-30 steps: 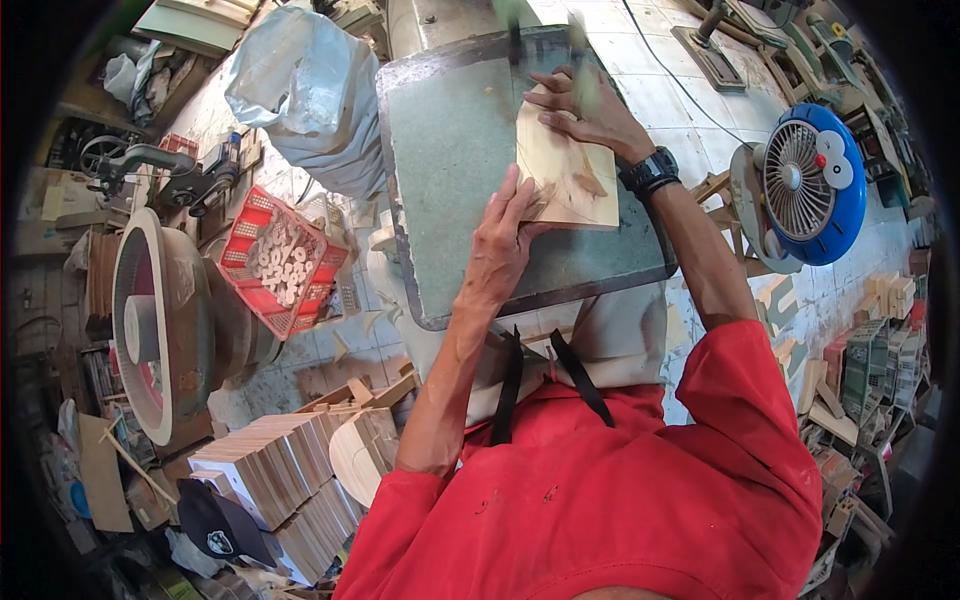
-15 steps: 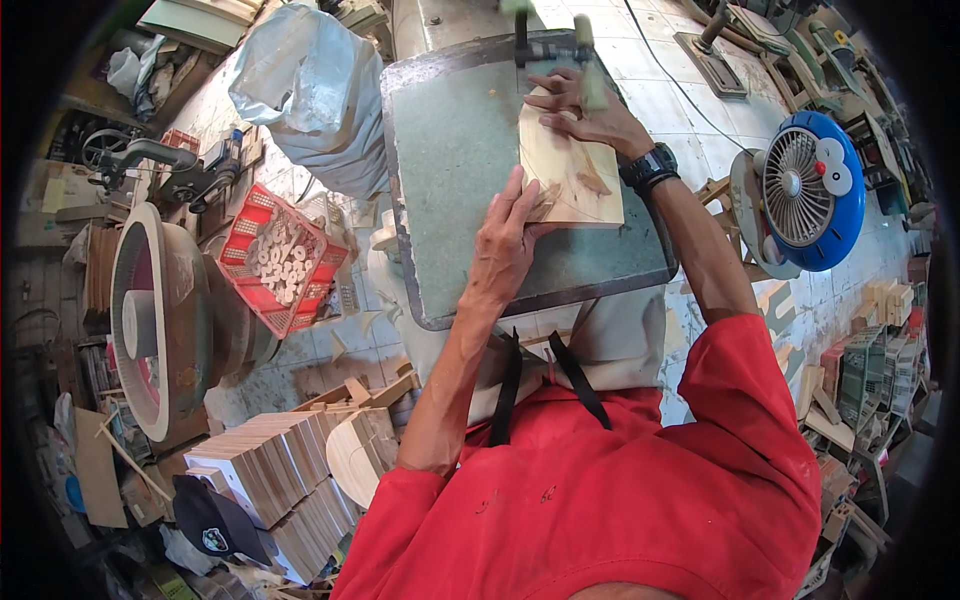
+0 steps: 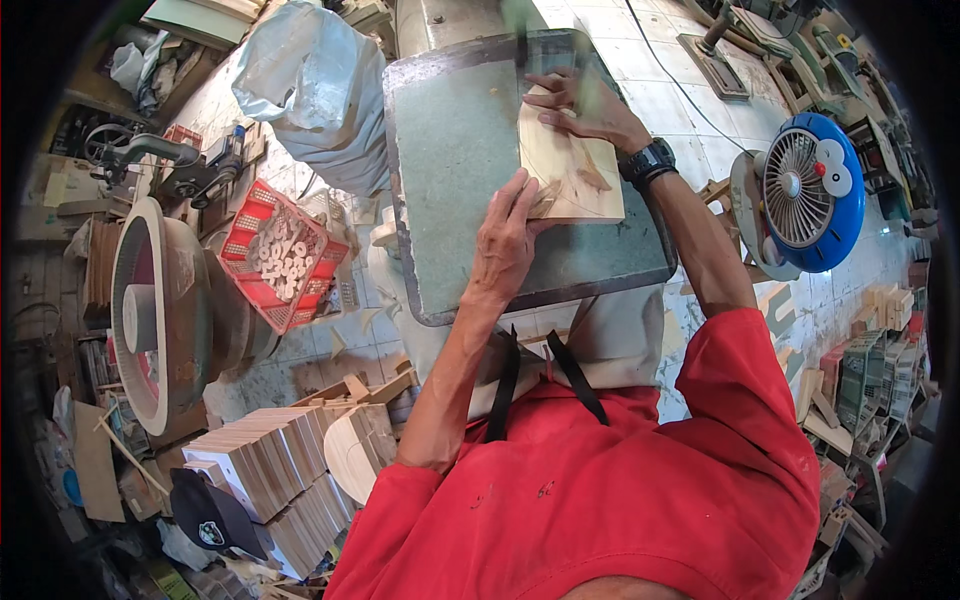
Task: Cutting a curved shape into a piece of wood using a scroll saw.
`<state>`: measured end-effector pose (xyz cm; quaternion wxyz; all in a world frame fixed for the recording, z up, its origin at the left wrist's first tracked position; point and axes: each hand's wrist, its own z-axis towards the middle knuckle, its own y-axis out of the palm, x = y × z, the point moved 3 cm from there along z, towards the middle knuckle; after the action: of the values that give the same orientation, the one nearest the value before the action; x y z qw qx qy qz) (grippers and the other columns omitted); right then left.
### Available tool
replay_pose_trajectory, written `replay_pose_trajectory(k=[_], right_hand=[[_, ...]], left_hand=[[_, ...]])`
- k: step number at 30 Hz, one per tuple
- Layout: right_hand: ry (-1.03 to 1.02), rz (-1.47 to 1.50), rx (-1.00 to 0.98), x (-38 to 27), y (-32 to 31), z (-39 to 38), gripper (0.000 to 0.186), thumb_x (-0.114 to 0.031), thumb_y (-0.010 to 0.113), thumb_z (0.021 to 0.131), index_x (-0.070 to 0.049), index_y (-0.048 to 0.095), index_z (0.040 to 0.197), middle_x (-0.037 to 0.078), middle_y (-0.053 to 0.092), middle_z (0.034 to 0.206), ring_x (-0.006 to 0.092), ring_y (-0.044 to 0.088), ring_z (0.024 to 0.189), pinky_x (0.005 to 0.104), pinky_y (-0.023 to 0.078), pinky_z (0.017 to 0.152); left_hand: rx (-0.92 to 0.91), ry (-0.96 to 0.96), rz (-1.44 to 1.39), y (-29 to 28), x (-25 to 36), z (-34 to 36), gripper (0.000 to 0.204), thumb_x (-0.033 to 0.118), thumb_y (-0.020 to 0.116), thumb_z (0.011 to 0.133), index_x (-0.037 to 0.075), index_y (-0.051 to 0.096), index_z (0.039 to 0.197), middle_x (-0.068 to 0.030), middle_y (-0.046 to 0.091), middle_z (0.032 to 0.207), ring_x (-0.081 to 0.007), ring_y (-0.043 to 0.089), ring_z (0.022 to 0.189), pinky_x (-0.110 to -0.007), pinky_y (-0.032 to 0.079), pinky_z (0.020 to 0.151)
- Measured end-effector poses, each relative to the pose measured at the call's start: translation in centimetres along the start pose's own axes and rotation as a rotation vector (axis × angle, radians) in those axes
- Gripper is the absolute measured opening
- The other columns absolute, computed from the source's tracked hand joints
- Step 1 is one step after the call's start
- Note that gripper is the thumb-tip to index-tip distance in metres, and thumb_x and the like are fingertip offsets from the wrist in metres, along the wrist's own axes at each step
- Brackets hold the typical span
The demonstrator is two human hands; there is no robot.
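Note:
A pale wooden board (image 3: 580,195) lies on the right part of a grey-green machine table (image 3: 445,190) with a dark rim. My left hand (image 3: 505,225) grips the board's near left corner, fingers along its top. My right hand (image 3: 590,115), with a black watch at the wrist, holds the far part of the board, its fingers bent across it toward the left edge. Just above the right fingers a green and black machine part (image 3: 520,35) hangs over the table, partly see-through and blurred. What lies under it is hard to make out.
A blue fan (image 3: 810,195) stands at the right. At the left are a pale plastic sack (image 3: 300,100), a red crate of small wooden pieces (image 3: 270,260), a round-rimmed machine (image 3: 150,310) and a cast arm tool (image 3: 170,155). Stacked boards (image 3: 260,450) and a dark cap (image 3: 210,510) are at lower left.
The board and both my hands have shifted slightly away from my body, toward the green machine part. My grip looks the same.

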<state>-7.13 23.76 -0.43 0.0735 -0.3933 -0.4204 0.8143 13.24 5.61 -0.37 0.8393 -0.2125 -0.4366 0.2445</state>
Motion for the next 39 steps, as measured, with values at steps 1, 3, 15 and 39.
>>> replay_pose_trajectory(k=[1,3,15,39], right_hand=[[-0.025,-0.038,0.004,-0.7,-0.1,0.1,0.055,-0.067,0.057,0.091,-0.029,0.072,0.127,-0.001,0.056,0.148,0.0241,0.046,0.136,0.0498,0.019,0.121],[-0.053,-0.07,0.004,-1.3,0.4,0.6,0.056,-0.068,0.057,0.09,-0.029,0.073,0.127,-0.001,0.056,0.148,0.0237,0.046,0.136,0.0496,0.019,0.121],[-0.091,0.106,0.05,0.4,0.8,0.3,0.056,-0.068,0.053,0.092,-0.031,0.071,0.128,0.001,0.058,0.147,0.024,0.047,0.135,0.0484,0.02,0.12],[-0.063,-0.049,0.041,0.1,0.2,0.3,0.054,-0.065,0.054,0.093,-0.029,0.071,0.129,-0.002,0.058,0.146,0.0237,0.047,0.136,0.0486,0.021,0.12]], left_hand=[[0.001,-0.005,0.005,-0.2,-0.1,-0.1,0.054,0.005,0.078,0.08,-0.001,0.059,0.13,-0.018,0.055,0.139,-0.0389,0.058,0.121,-0.047,0.048,0.107],[0.006,-0.03,0.008,-0.6,-0.5,-0.4,0.053,0.006,0.078,0.081,-0.001,0.059,0.13,-0.0179,0.055,0.138,-0.0394,0.059,0.12,-0.046,0.05,0.105],[0.037,0.017,0.036,-0.4,-0.2,0.1,0.053,0.001,0.077,0.082,0.002,0.058,0.132,-0.0145,0.056,0.137,-0.0353,0.062,0.119,-0.041,0.057,0.096],[0.011,0.006,0.015,-0.4,-0.3,0.4,0.055,0.003,0.078,0.081,0.004,0.058,0.132,-0.0144,0.055,0.14,-0.0362,0.062,0.119,-0.042,0.057,0.096]])
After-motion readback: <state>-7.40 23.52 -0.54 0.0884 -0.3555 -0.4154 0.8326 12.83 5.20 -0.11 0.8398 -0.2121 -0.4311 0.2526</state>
